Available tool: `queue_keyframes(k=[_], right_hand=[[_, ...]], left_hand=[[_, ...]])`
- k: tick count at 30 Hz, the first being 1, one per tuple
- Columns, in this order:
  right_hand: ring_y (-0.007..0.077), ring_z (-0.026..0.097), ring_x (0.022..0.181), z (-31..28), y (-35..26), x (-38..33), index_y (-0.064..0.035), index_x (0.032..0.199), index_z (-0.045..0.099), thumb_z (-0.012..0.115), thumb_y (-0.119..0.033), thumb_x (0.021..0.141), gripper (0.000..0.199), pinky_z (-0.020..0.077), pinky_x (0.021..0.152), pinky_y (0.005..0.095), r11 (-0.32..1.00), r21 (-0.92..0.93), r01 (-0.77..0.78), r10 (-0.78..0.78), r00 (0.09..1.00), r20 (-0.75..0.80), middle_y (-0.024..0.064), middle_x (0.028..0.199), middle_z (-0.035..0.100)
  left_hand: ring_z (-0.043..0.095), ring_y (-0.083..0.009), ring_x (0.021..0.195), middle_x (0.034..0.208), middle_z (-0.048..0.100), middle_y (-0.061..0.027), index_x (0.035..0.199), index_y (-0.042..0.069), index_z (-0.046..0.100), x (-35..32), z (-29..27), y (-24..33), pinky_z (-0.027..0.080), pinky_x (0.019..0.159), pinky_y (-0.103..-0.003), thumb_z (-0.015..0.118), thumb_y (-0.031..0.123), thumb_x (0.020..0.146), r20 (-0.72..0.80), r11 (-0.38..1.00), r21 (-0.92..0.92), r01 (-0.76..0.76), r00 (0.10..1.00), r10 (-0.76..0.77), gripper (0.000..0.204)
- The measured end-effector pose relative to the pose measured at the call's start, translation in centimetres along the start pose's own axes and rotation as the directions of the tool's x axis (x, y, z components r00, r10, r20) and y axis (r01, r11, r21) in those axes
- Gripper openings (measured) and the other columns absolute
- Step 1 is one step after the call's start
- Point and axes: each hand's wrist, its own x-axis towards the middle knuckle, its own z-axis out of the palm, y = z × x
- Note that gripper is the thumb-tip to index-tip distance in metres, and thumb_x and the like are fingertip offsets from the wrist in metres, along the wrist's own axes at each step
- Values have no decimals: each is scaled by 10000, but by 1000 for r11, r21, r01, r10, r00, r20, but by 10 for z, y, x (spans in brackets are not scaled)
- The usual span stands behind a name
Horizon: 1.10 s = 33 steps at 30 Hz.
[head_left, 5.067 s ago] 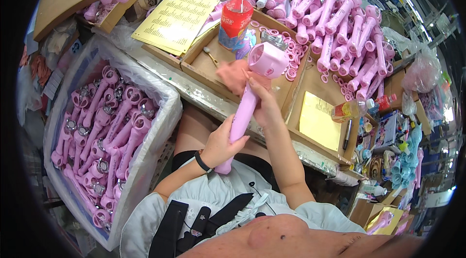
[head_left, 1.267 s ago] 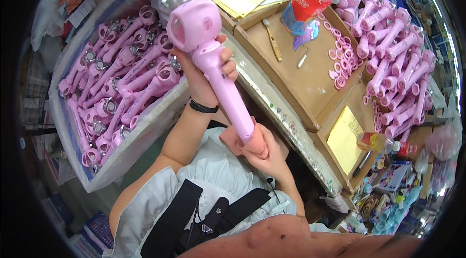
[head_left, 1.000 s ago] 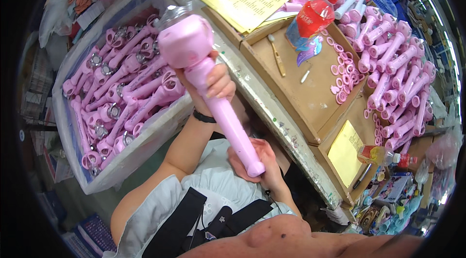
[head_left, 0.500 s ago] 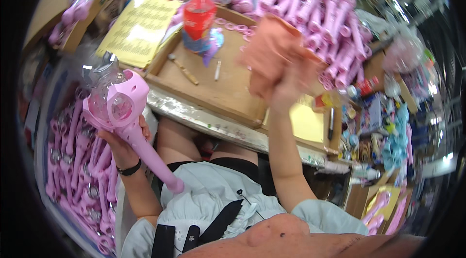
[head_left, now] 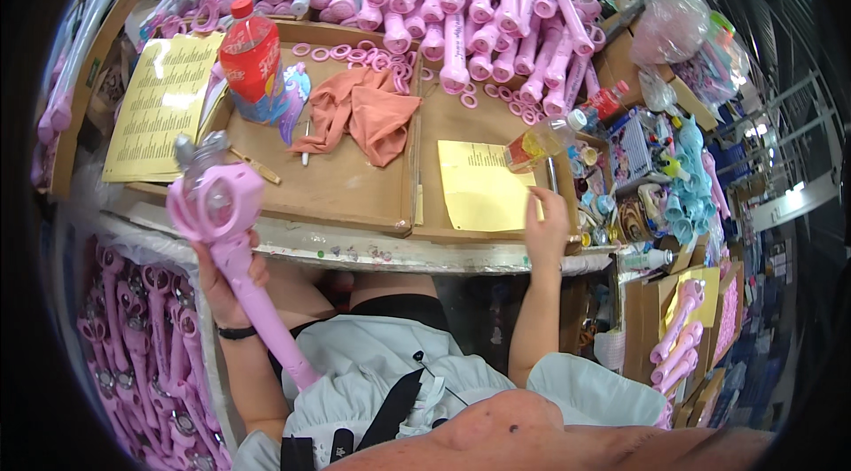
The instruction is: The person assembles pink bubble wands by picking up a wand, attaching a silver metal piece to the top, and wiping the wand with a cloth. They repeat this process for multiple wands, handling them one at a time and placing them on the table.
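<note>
Gripping the pink wand, the left hand had curled fingers, its upper part above them. The yellow sheet lay at the right hand's fingertips; pinching could not be determined.

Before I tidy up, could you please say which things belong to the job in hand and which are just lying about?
Likely in use:
pink wand, in left hand
yellow sheet, near right hand
orange cloth, held against the wand earlier
pile of pink wands

Likely lying about:
larger red bottle
white-capped clear bottle
</note>
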Motion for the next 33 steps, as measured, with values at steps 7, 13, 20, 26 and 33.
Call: queue_keyframes(k=[7,13,20,26,33], right_hand=[[198,608,886,14,14,23,-9,1005,624,690,-176,804,270,487,761,312,934,272,-231,17,791,611,102,952,627],[265,602,953,65,-10,46,-2,1037,616,751,-225,713,416,485,818,324,982,141,124,-179,389,904,166,1006,612],[317,647,837,94,-52,19,12,1116,581,609,-286,805,431,500,759,390,957,29,-288,149,576,804,172,848,668],[240,648,727,115,-60,1,62,1162,510,569,-101,797,405,511,671,346,814,169,-556,211,554,805,173,830,656],[193,630,738,95,-75,4,66,1205,426,494,-72,899,343,519,677,290,609,596,-523,303,848,434,133,975,548]], left_hand=[[529,-224,601,1039,542,-160,1295,-25,376,10,17,-13,454,506,-310,429,592,911,30,993,-21,116,993,-116,728],[538,-199,557,986,576,-133,1248,8,459,11,24,-15,422,463,-284,432,630,888,-110,992,48,119,988,-113,720],[602,-174,668,953,621,-106,1239,30,484,43,29,-39,510,556,-265,447,523,930,-221,992,127,26,975,3,583],[645,-213,718,1057,630,-169,1248,44,486,50,31,-65,551,606,-294,432,492,946,-199,985,127,118,976,-91,543],[664,-202,647,931,658,-149,1161,55,532,54,39,-63,563,539,-271,529,421,928,-144,984,31,176,975,-170,433]])
